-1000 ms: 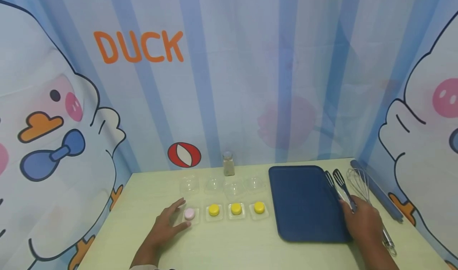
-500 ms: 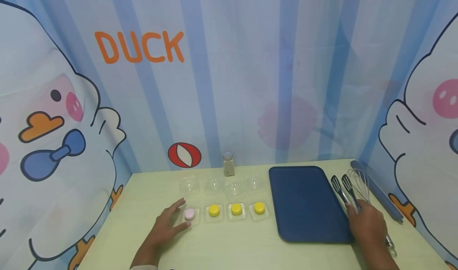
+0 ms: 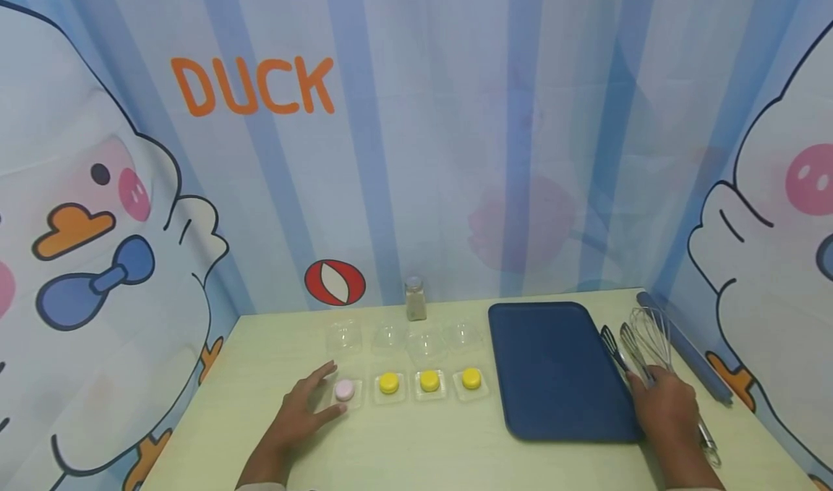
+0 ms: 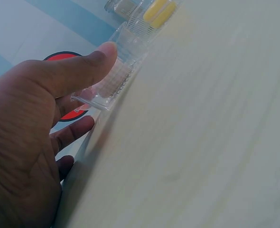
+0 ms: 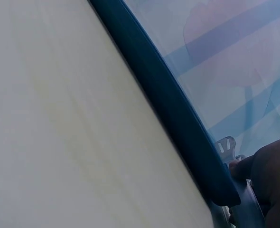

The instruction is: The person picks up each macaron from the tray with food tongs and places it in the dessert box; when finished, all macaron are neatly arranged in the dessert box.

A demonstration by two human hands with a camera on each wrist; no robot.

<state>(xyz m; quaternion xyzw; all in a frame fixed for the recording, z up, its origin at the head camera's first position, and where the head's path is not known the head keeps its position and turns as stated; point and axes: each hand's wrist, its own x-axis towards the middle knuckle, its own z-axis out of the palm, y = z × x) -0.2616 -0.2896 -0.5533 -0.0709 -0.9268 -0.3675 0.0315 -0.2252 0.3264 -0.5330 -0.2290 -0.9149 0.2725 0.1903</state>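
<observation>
My left hand (image 3: pixel 302 408) rests by the pink macaron (image 3: pixel 345 389), thumb and fingers spread either side of its clear plastic base (image 3: pixel 354 404). In the left wrist view the thumb overlaps this base; whether it touches cannot be told. Along the same row sit yellow macarons (image 3: pixel 389 382) on clear bases. My right hand (image 3: pixel 667 404) grips metal tongs (image 3: pixel 641 366) with slotted heads beside the right edge of a dark blue tray (image 3: pixel 560 375). Part of the tongs is hidden by the hand. A whisk (image 3: pixel 654 328) lies partly behind that hand.
Several clear plastic lids (image 3: pixel 426 343) lie behind the macarons. A small glass jar (image 3: pixel 415 299) stands at the back edge. A long blue-grey bar (image 3: pixel 683 346) lies along the table's right side. A patterned curtain (image 3: pixel 423 151) encloses the table (image 3: pixel 423 455).
My right hand has moved slightly right with the tongs, whose heads have left the tray's surface and turned a little. The left hand has stayed in place.
</observation>
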